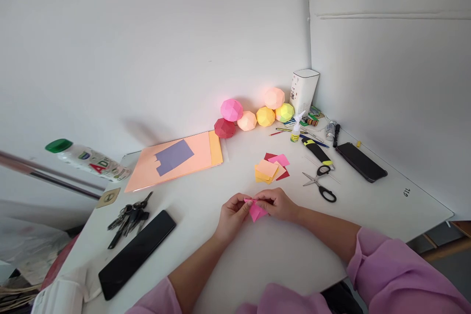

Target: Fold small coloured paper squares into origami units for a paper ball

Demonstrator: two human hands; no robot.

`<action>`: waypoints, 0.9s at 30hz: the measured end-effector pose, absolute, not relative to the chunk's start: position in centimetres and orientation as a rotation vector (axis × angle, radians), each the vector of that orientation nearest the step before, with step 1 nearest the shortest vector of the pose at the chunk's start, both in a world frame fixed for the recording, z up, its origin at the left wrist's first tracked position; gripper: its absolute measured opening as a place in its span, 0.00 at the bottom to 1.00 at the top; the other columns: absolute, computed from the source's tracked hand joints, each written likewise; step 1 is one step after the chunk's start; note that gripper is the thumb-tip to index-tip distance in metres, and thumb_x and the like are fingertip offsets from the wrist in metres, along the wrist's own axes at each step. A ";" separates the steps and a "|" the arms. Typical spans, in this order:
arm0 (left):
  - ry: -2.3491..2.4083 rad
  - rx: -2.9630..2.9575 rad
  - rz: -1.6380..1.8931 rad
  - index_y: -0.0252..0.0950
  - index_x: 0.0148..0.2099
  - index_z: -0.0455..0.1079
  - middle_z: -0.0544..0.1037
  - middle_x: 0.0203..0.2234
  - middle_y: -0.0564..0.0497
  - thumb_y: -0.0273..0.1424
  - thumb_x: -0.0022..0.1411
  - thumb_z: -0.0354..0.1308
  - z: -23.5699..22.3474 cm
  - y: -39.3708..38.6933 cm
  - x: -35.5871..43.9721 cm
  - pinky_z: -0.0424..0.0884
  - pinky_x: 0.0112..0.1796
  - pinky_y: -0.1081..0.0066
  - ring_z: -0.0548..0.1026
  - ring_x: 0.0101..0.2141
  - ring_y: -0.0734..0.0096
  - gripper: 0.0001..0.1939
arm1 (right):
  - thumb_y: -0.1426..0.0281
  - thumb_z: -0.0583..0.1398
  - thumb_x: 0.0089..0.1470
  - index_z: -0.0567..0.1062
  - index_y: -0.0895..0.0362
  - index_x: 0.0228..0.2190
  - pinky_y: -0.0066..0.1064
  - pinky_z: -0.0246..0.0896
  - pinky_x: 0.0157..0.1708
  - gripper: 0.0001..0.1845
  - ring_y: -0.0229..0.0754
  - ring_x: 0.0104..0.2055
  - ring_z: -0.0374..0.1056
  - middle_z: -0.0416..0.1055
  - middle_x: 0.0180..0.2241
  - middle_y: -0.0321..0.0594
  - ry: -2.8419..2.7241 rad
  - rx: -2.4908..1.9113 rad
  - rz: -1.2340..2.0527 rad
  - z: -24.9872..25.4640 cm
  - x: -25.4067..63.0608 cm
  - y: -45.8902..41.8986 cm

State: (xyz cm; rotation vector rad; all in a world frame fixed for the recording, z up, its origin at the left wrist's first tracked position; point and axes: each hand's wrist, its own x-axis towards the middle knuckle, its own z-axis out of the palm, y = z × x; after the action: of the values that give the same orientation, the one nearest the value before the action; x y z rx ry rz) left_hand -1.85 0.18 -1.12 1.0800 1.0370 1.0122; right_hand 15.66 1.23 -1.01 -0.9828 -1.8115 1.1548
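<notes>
Apparently held in a two-handed pinch, a small bright-pink piece of paper (pixel 257 212), seemingly part-folded, just above the white tabletop (pixel 221 260), closer to its near edge than to its far one. Fingers and thumb of the left hand (pixel 231 213) clamped on one side of it, fingers and thumb of the right hand (pixel 278 202) clamped on the other. Could crease off-line, if pressed with thumbs not quite level; could also wrinkle or tear, if pulled two ways at once. Impossible to tell how sharp the fold is, being largely hidden behind the fingertips.

Toward the far edge, beyond both hands, a loose overlapping pile of red, pink, peach and yellow paper pieces (pixel 268 169), easy to scatter with a careless reach. Near that pile, toward the right edge, black-handled metal scissors (pixel 319 180), blades spread and aimed toward the paper, so liable to nick on a blind grab. Near the far right corner, a small yellow-labelled bottle with a white nozzle (pixel 295 136), upright, possibly prone to toppling if brushed.
</notes>
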 end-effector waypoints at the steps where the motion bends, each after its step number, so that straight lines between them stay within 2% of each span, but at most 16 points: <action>1: 1.036 1.090 1.012 0.34 0.30 0.70 0.68 0.18 0.58 0.41 0.51 0.63 -1.1 0.2 -1.9 0.57 0.21 0.77 0.60 0.18 0.82 0.14 | 0.62 0.56 0.55 0.77 0.60 0.34 0.28 0.60 0.27 0.15 0.37 0.26 0.64 0.72 0.25 0.39 -1.809 -0.985 1.154 -1.0 15.7 1.2; 8: 1.041 1.105 1.015 0.35 0.30 0.67 0.63 0.15 0.60 0.41 0.54 0.60 -1.1 0.2 -2.0 0.55 0.22 0.77 0.58 0.17 0.81 0.14 | 0.64 0.57 0.55 0.77 0.60 0.35 0.29 0.61 0.29 0.14 0.38 0.29 0.66 0.73 0.28 0.40 -1.783 -1.006 1.215 -1.0 15.7 1.2; 18: 1.025 1.063 1.083 0.35 0.30 0.63 0.63 0.12 0.60 0.41 0.58 0.56 -1.5 0.2 -2.1 0.58 0.23 0.77 0.59 0.17 0.80 0.14 | 0.64 0.57 0.54 0.77 0.61 0.35 0.28 0.60 0.27 0.14 0.37 0.27 0.65 0.72 0.28 0.40 -1.736 -1.039 1.281 -0.9 15.9 1.4; 22: 1.039 1.083 1.058 0.36 0.34 0.65 0.65 0.16 0.60 0.40 0.55 0.59 -1.4 0.1 -2.0 0.59 0.24 0.77 0.61 0.19 0.80 0.13 | 0.62 0.57 0.54 0.77 0.61 0.35 0.28 0.59 0.26 0.15 0.37 0.28 0.64 0.72 0.28 0.40 -1.727 -1.048 1.317 -0.8 15.8 1.3; 27: 1.058 1.124 0.990 0.35 0.30 0.65 0.65 0.18 0.58 0.40 0.53 0.61 -1.1 0.0 -1.8 0.58 0.22 0.77 0.61 0.19 0.80 0.14 | 0.63 0.57 0.54 0.77 0.61 0.34 0.28 0.57 0.26 0.15 0.36 0.25 0.61 0.70 0.25 0.39 -1.768 -1.035 1.294 -0.8 15.7 1.3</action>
State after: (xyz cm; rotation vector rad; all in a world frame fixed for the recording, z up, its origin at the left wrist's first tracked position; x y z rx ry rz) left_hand -1.81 0.01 -1.10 1.1239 1.0579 0.9901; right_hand 15.74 1.31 -0.77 -1.0349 -1.7678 1.2940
